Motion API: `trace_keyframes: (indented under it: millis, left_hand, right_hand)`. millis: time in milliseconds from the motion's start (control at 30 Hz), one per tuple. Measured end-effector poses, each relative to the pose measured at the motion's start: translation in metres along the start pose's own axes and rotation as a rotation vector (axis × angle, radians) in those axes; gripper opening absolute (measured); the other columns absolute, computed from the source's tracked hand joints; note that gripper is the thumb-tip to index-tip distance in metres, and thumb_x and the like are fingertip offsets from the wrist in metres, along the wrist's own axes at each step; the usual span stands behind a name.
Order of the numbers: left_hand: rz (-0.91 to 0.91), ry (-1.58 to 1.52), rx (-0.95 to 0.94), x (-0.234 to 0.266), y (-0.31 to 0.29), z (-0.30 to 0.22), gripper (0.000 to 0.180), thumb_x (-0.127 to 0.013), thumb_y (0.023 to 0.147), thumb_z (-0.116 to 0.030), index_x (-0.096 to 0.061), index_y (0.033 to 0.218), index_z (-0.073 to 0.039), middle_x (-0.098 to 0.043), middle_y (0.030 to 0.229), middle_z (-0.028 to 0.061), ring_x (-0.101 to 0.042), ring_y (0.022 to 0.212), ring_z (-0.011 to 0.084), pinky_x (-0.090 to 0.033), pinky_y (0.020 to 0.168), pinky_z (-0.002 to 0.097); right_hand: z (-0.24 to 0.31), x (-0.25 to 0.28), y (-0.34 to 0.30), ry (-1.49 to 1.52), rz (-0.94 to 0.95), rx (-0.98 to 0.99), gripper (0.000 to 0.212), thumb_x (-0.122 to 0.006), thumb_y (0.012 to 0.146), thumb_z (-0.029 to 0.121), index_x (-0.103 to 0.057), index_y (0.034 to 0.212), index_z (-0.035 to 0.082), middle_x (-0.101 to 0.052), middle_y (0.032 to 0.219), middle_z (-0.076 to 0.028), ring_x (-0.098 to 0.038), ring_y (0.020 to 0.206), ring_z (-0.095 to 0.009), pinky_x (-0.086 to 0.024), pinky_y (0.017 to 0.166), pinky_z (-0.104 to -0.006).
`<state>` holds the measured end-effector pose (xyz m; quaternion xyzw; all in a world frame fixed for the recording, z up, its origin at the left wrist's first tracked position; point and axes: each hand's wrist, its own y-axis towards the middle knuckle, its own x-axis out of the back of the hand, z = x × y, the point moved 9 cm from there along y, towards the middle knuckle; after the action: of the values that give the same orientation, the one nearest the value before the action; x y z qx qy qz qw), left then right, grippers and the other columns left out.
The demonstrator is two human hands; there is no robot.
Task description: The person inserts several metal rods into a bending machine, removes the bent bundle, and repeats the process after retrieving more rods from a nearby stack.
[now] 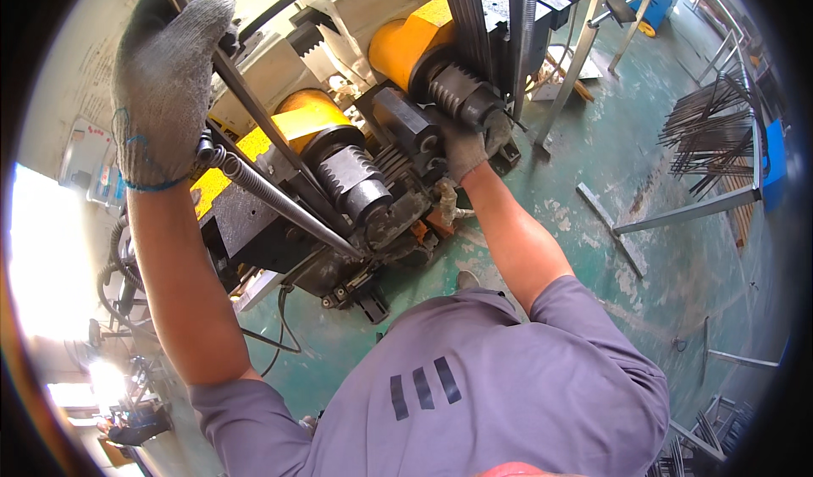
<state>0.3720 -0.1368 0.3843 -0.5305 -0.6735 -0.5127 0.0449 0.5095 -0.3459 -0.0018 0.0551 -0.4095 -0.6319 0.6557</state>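
Gloved L hand (165, 87) wraps round a steel bar (257, 111), upper L of machine; gloved R hand (464, 151) is in by a black block (406, 123), fingers hidden, can't tell grip. Coil spring (269, 194) slants below L hand. Toothed cylinders (349, 176) sit before yellow housings (315, 114). Farther R: thin dark rods (705, 123) on metal rack (690, 211), green flr (694, 265).
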Motion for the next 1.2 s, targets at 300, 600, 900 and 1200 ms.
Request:
trace_keyframes:
  millis: [300, 600, 900, 1200]
  left_hand:
    - [0.004, -0.131, 0.026, 0.001, -0.004, 0.008, 0.047, -0.075, 0.1, -0.027, -0.062, 0.132, 0.004, -0.071, 0.094, 0.0111, -0.071, 0.088, 0.0211, -0.056, 0.086, 0.0328]
    - [-0.014, -0.148, 0.006, 0.001, -0.005, 0.005, 0.047, -0.074, 0.1, -0.03, -0.062, 0.13, 0.004, -0.072, 0.095, 0.0112, -0.071, 0.088, 0.0212, -0.057, 0.086, 0.0336]
    - [-0.084, -0.083, 0.134, -0.001, -0.011, 0.001, 0.044, -0.074, 0.1, -0.032, -0.064, 0.127, 0.001, -0.072, 0.093, 0.0093, -0.071, 0.088, 0.0202, -0.056, 0.087, 0.0332]
    - [-0.097, 0.017, 0.135, 0.002, -0.009, -0.002, 0.042, -0.071, 0.098, -0.026, -0.063, 0.127, 0.003, -0.072, 0.091, 0.0103, -0.072, 0.086, 0.0202, -0.058, 0.088, 0.0347]
  right_hand:
    - [-0.01, 0.001, 0.002, 0.434, -0.028, -0.202, 0.038, -0.071, 0.099, 0.022, -0.069, 0.128, -0.002, -0.069, 0.129, -0.015, -0.065, 0.118, -0.02, -0.053, 0.098, -0.0352]
    - [-0.016, -0.004, -0.002, 0.558, -0.047, -0.216, 0.043, -0.074, 0.097, 0.023, -0.068, 0.13, -0.004, -0.07, 0.127, -0.013, -0.065, 0.115, -0.02, -0.053, 0.097, -0.0352]
    - [-0.011, -0.005, 0.001, 0.683, 0.006, -0.398, 0.041, -0.073, 0.097, 0.024, -0.069, 0.128, -0.003, -0.07, 0.126, -0.014, -0.066, 0.116, -0.021, -0.053, 0.098, -0.0356]
    - [-0.017, -0.001, 0.0, 0.42, -0.054, -0.191, 0.038, -0.072, 0.098, 0.022, -0.07, 0.125, -0.003, -0.07, 0.127, -0.018, -0.065, 0.12, -0.026, -0.051, 0.102, -0.0382]
